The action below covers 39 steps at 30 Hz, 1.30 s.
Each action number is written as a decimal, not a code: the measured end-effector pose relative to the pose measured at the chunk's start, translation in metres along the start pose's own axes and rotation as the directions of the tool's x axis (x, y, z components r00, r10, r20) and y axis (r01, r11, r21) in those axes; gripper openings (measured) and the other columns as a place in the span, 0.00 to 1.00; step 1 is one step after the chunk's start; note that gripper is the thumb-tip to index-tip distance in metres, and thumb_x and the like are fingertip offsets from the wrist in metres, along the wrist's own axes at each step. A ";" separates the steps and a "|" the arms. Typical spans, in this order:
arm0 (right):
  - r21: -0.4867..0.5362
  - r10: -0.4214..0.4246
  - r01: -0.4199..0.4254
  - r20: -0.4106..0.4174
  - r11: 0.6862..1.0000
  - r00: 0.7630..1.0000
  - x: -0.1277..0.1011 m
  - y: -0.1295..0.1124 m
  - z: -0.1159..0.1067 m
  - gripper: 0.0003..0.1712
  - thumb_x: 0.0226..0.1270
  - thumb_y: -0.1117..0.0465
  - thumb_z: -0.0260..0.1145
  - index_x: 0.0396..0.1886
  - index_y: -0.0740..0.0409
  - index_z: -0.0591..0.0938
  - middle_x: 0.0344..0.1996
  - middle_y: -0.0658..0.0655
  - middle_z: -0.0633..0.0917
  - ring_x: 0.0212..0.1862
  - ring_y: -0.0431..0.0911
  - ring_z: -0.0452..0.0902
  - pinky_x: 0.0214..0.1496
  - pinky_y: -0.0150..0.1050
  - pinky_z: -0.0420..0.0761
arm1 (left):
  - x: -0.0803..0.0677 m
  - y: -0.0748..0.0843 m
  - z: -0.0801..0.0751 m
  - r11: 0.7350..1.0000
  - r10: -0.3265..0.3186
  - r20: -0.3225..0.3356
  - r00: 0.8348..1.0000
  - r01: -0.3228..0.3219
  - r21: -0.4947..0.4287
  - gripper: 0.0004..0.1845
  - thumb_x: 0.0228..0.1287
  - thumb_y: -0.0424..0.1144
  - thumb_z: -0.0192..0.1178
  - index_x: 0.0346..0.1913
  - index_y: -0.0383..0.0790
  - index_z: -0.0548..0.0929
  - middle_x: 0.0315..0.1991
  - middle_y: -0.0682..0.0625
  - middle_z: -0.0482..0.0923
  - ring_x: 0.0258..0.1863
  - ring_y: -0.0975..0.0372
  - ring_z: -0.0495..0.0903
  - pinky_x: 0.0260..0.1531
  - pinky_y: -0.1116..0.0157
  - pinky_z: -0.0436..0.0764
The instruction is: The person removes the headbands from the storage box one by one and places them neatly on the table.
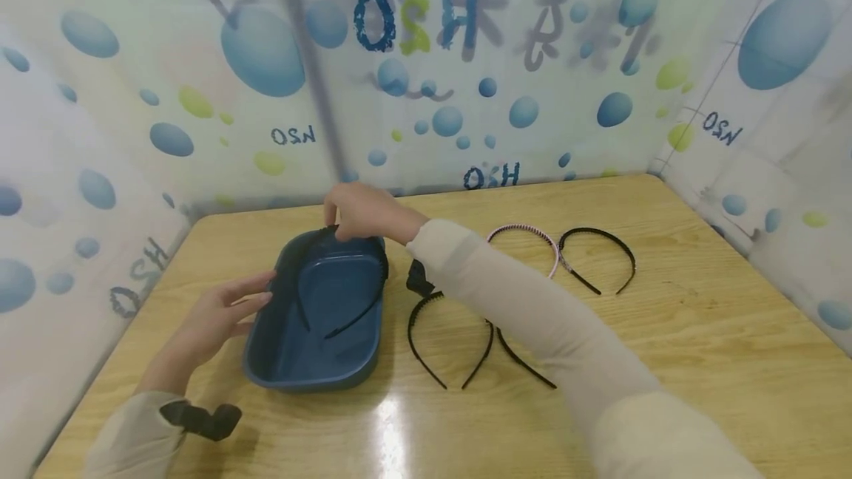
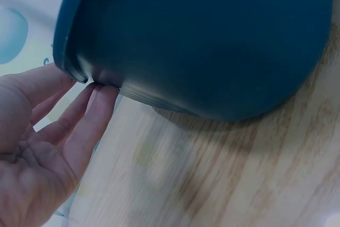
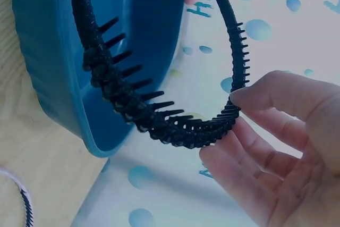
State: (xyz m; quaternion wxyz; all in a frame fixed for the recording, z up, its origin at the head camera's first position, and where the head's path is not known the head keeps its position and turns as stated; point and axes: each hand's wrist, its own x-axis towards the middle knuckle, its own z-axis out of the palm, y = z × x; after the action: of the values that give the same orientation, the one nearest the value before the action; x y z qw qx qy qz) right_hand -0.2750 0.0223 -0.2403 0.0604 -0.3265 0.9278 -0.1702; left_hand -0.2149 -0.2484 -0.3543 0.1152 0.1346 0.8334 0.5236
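A dark blue plastic basin [image 1: 279,368] sits on the wooden table. My right hand [image 1: 359,211] reaches across to its far rim and pinches the top of a black toothed headband [image 1: 362,301], whose ends hang down into the basin. In the right wrist view my fingertips [image 3: 241,95] pinch the headband [image 3: 138,115] at its arch, beside the basin wall [image 3: 48,73]. My left hand [image 1: 222,310] lies open against the basin's left side. The left wrist view shows its straight fingers [image 2: 93,118] touching under the basin rim [image 2: 66,57].
Right of the basin lie a black headband [image 1: 449,338] with a bow [image 1: 419,278], a pink one [image 1: 532,236] and another black one [image 1: 599,257]. Bubble-patterned curtain walls [image 1: 466,80] enclose the table on three sides. A black strap [image 1: 200,418] circles my left wrist.
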 end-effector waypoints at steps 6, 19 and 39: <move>0.028 -0.018 0.018 -0.008 0.999 1.000 -0.005 0.003 -0.011 0.17 0.57 0.68 0.61 0.46 0.53 0.83 0.45 0.49 0.80 0.25 0.40 0.68 0.25 0.31 0.68 | 0.001 0.000 0.000 1.000 -0.001 0.000 1.000 0.001 -0.012 0.29 0.68 0.44 0.52 0.66 0.31 0.61 0.65 0.32 0.55 0.48 0.79 0.69 0.43 0.61 0.77; 0.004 -0.066 0.066 -0.019 0.998 0.998 -0.029 0.017 -0.028 0.16 0.56 0.68 0.62 0.45 0.54 0.82 0.43 0.51 0.80 0.41 0.40 0.73 0.36 0.33 0.74 | 0.000 0.001 0.001 1.000 -0.003 0.002 1.000 0.003 0.023 0.30 0.69 0.45 0.51 0.67 0.32 0.60 0.65 0.33 0.56 0.48 0.79 0.68 0.45 0.55 0.76; -0.021 -0.015 0.014 -0.037 1.000 0.999 -0.076 0.055 -0.045 0.15 0.58 0.69 0.60 0.44 0.53 0.83 0.34 0.51 0.78 0.34 0.44 0.69 0.32 0.36 0.68 | -0.001 0.000 0.001 1.000 -0.010 0.007 1.000 0.010 0.011 0.30 0.69 0.44 0.51 0.67 0.32 0.59 0.66 0.32 0.54 0.48 0.81 0.67 0.43 0.64 0.76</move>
State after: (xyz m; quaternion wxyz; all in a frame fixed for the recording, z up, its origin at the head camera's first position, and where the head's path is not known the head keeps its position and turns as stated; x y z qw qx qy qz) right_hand -0.2580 0.1221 -0.2181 0.0388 -0.3305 0.9281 -0.1670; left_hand -0.2140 -0.2481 -0.3544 0.1200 0.1329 0.8364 0.5181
